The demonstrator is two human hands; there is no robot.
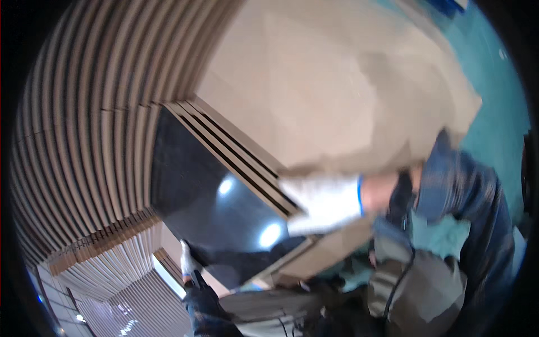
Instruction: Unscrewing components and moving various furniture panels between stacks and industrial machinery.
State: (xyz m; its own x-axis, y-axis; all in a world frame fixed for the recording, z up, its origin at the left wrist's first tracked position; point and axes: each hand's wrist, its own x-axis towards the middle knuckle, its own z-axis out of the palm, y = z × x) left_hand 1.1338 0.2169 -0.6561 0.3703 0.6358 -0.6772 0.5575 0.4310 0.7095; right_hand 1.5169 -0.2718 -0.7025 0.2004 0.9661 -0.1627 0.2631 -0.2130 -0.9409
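A dark glossy panel [210, 188], tilted in front of me, has tan slats with dark grooves [241, 163] along its upper right edge. My right hand [325, 202], in a white glove with a blue cuff, grips that slatted edge near its lower end; motion smears the fingers. At the panel's lower left edge, my left hand [188, 259], also in a white glove, is closed on the border. Part of its fingers is hidden. Bright light spots reflect off the dark face.
Stacked tan slatted boards [84, 123] fill the left side. A large tan sheet [314, 73] lies beyond the panel, over green floor [494, 73]. Another tan board edge [337, 247] shows below my right hand. Far lower left stands a ribbed wall or stack [135, 303].
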